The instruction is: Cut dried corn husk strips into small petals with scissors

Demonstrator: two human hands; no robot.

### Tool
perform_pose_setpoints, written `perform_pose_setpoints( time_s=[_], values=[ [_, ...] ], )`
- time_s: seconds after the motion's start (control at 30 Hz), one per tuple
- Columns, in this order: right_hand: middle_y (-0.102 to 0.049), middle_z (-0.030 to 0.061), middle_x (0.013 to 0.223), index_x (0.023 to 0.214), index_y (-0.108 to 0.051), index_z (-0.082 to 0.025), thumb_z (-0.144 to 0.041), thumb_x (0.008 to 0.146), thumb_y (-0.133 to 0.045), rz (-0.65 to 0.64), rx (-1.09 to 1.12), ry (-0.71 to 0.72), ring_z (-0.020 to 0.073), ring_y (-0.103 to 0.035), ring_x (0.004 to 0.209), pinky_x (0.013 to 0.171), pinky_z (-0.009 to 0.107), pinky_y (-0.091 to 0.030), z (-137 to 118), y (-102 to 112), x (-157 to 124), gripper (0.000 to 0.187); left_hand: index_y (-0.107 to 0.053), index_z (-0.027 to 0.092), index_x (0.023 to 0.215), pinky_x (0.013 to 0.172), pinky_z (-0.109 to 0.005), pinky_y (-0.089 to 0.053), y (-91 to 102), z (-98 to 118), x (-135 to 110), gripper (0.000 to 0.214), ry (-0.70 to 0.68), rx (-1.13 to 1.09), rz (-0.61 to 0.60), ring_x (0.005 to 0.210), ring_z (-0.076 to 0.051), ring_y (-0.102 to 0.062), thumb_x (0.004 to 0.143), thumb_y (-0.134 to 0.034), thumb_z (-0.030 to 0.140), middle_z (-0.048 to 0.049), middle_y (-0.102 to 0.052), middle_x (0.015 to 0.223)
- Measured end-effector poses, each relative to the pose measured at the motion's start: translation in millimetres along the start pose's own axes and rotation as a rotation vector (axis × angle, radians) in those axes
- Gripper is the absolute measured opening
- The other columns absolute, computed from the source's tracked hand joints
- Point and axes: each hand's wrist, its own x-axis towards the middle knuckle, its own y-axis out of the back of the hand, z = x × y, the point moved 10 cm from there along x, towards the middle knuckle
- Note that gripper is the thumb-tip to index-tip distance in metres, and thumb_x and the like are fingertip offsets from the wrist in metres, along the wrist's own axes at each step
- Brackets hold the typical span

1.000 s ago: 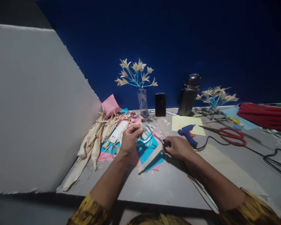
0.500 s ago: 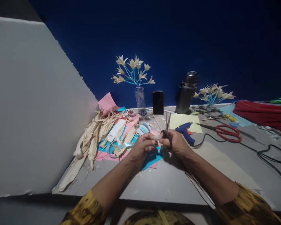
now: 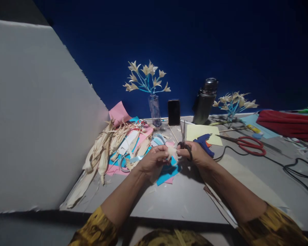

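Note:
Between my two hands is a small pale piece of corn husk [image 3: 172, 151], held above the blue and pink paper. My left hand [image 3: 155, 159] pinches its left edge between thumb and fingers. My right hand [image 3: 195, 154] has black-handled scissors [image 3: 183, 131] hooked on its fingers, blades pointing up and away from me. The right thumb and fingertip also touch the husk's right edge. Under the hands lies blue paper [image 3: 166, 176]. To the left is a heap of dried corn husks [image 3: 102, 153] on coloured paper.
A glass vase [image 3: 154, 111] of husk flowers, a phone [image 3: 174, 112] and a flask [image 3: 205, 102] stand along the wall. On the right lie a blue glue gun [image 3: 203, 142] with its black cord, red-handled scissors [image 3: 250, 143], yellow paper [image 3: 215, 131] and red cloth [image 3: 287, 124].
The husk piece now shows wider and flatter between my fingertips. My hands have moved slightly apart, and the scissors stay in the right hand.

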Motion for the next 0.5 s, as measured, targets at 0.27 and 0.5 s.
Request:
perform_pose_setpoints(
  time_s=[0.27,0.5],
  values=[
    [-0.063,0.0050,0.075,0.078,-0.061,-0.015,-0.065,0.081,-0.064,-0.283,-0.032,-0.065,0.0132,-0.053,0.061,0.057,0.025,-0.040,28,-61,-12,0.050,-0.059,0.015,0.075,0.063,-0.024,-0.047,23.2,24,2,0.023,-0.217,-0.248,0.215,0.069,-0.013,-0.058,0.070,-0.080,0.023,-0.0027,-0.063,0.073],
    [-0.043,-0.0030,0.060,0.064,-0.049,-0.018,-0.061,0.075,-0.072,-0.231,0.020,-0.086,0.0092,-0.035,0.054,0.049,0.024,-0.028,33,-62,-11,0.050,-0.058,0.016,0.071,0.062,-0.022,-0.047,22.3,15,3,0.024,-0.216,-0.265,0.226,0.065,-0.011,-0.057,0.070,-0.080,0.023,-0.0015,-0.062,0.067]
  ],
)
